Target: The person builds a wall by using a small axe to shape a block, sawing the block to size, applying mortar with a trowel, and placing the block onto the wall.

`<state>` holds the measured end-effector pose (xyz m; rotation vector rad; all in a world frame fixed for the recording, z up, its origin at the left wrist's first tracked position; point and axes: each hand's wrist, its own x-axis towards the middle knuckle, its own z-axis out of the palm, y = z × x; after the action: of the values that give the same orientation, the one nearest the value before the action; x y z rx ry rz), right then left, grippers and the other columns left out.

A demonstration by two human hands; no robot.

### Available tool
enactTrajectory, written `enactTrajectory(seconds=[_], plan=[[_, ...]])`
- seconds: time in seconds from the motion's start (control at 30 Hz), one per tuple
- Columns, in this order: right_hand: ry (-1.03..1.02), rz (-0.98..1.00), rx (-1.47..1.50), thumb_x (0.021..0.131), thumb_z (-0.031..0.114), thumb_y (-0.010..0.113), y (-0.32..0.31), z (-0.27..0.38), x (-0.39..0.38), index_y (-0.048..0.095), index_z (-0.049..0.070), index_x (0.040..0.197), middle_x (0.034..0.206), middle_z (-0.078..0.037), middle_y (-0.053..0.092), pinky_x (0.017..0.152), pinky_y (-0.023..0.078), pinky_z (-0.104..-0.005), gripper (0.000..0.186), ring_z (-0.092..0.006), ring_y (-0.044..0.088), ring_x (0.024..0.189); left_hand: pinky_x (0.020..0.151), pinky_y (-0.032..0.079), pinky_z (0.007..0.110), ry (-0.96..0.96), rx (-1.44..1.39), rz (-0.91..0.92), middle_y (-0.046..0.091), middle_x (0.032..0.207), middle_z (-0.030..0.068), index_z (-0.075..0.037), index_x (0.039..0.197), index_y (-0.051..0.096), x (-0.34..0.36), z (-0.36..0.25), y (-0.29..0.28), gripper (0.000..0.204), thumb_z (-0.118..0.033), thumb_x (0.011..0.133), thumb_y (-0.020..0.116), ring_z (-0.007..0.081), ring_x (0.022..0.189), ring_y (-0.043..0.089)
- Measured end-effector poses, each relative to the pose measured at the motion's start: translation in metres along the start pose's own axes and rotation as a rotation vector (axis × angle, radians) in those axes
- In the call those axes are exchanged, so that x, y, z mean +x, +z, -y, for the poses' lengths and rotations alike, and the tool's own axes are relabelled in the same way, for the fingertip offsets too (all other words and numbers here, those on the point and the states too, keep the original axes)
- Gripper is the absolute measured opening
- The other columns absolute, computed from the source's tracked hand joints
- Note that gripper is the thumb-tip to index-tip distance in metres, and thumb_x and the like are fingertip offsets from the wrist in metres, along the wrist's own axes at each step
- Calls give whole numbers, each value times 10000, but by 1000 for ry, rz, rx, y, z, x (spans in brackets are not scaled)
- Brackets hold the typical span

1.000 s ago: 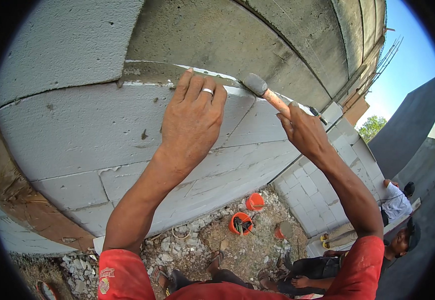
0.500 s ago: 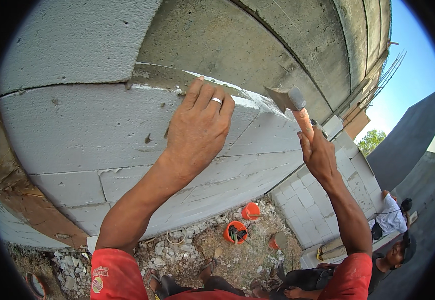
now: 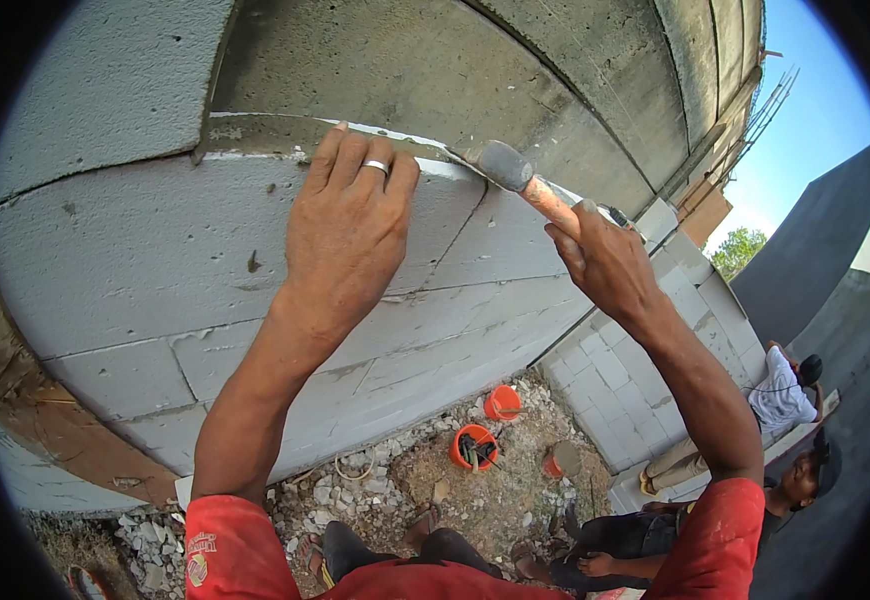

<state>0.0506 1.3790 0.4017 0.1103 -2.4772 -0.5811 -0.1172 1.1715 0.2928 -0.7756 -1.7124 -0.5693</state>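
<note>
My left hand, with a ring on one finger, has its bent fingers closed over the top edge of a pale grey block; its thumb is hidden. A strip of wet-looking grey mortar runs along that ledge under a concrete face. My right hand is closed round the orange handle of a hammer, whose grey head is tilted up-left at the block's edge, right of my left hand, near a crack in the block. A small dark object behind my right hand is too hidden to make out.
Below are orange buckets, one holding tools, on rubble. A white block wall turns off right. Two people, one in white, one in black, are at lower right. A brown board borders the left.
Half a second ago the hammer was swung rightward and upright; it has swung back left to the block's edge. My left hand stays on the edge as the whole view shifts slightly.
</note>
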Motion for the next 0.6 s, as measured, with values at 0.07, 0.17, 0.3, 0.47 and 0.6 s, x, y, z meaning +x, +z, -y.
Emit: enactTrajectory(seconds=[0.07,0.17,0.3,0.47,0.6], plan=[[260,248,-114,962,258,655,9,-16,8,529,-3,986,710,-202,642,581,500,-473,291,-384,653,634,1149,391,427,5,-18,2,630,1111,111,-24,1141,649,1,-3,-1,342,-44,800,669,275,1147,559],[173,54,-31,979,297,624,4,-7,-9,531,3,973,712,-210,643,573,497,-463,308,-379,656,639,1142,389,422,6,-19,-4,625,1114,107,-25,1136,650,4,-1,-1,337,-48,800,669,273,1161,546],[94,83,-75,989,301,606,4,-15,-8,531,-3,1002,718,-226,645,568,496,-465,314,-386,663,640,1129,390,424,1,-7,4,619,1123,107,-24,1129,650,1,1,-2,322,-56,808,665,277,1177,529],[219,22,2,970,279,640,4,-23,-17,526,-1,1009,725,-223,642,568,505,-475,305,-387,664,642,1147,373,421,0,-11,3,624,1110,110,-22,1129,651,5,-2,-2,313,-57,819,658,271,1177,529],[26,14,-53,968,281,642,12,-20,-18,526,2,1024,718,-229,639,576,508,-485,307,-412,657,638,1161,355,424,-11,9,37,625,1117,114,-23,1130,650,0,0,-3,311,-59,822,660,275,1188,523]])
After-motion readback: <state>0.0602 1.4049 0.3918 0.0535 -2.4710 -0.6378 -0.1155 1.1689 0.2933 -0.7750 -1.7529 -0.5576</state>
